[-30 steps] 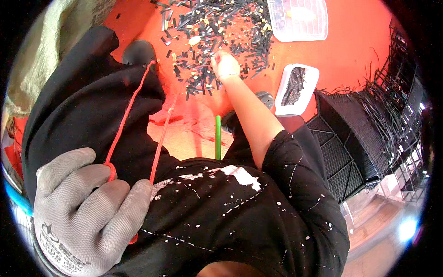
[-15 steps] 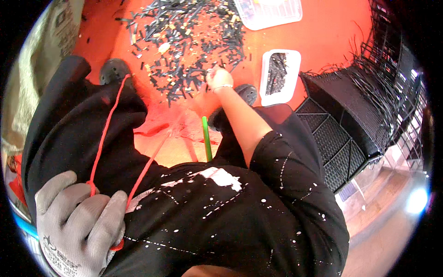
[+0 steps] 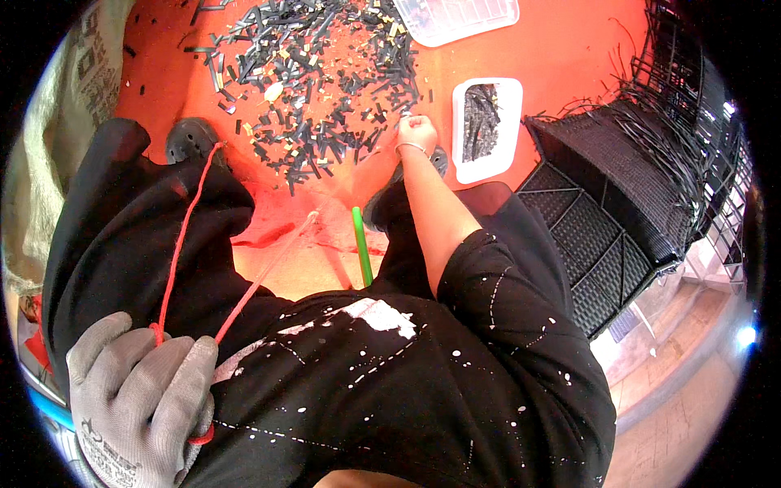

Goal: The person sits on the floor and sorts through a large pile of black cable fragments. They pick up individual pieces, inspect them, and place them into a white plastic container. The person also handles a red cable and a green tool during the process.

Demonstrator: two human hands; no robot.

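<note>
My left hand (image 3: 142, 398), in a grey work glove, is closed round a red cord (image 3: 183, 236). One strand of it runs up over my trouser leg toward the left shoe (image 3: 194, 140). A second strand slants up to a pale end between my knees. My bare right hand (image 3: 416, 132), a band at its wrist, reaches out past the right knee with its fingers curled together. Whatever sits between those fingers is too small to make out. Beside it lies a loose heap of short black and tan strips (image 3: 325, 81) spread over the red floor covering (image 3: 464, 61).
Right of my right hand stands a white tub (image 3: 511, 122) of dark strips. Beyond it is a clear plastic tub (image 3: 455, 37). Black woven frames (image 3: 602, 220) with loose strands crowd the right. A green rod (image 3: 362, 248) stands between my legs; a pale sack (image 3: 69, 130) is at left.
My right hand has moved rightward, from the heap's near edge toward the white tub. My left hand still grips the cord. The view has shifted slightly.
</note>
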